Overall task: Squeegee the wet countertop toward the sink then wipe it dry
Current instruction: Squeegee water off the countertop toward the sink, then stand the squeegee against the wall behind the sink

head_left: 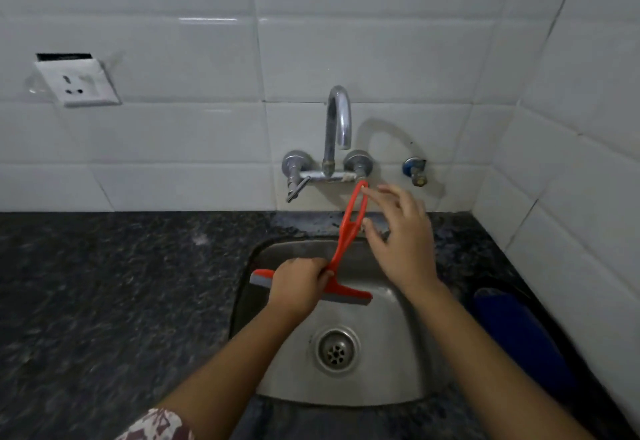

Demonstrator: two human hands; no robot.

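Observation:
An orange squeegee (pixel 348 228) with a grey blade is held over the steel sink (pixel 388 363). The loop at the top of its handle sits against the right valve of the wall tap (pixel 337 124). My left hand (pixel 298 287) is closed on the squeegee where the handle meets the blade. My right hand (pixel 403 235) hovers beside the handle with fingers spread, fingertips near the loop, holding nothing. A blue cloth (pixel 519 332) lies on the dark speckled countertop (pixel 114 301) to the right of the sink.
White tiled walls rise behind and on the right, meeting in a corner. A loose white socket plate (pixel 78 83) hangs on the left of the back wall. A small blue-capped valve (pixel 415 171) sticks out right of the tap.

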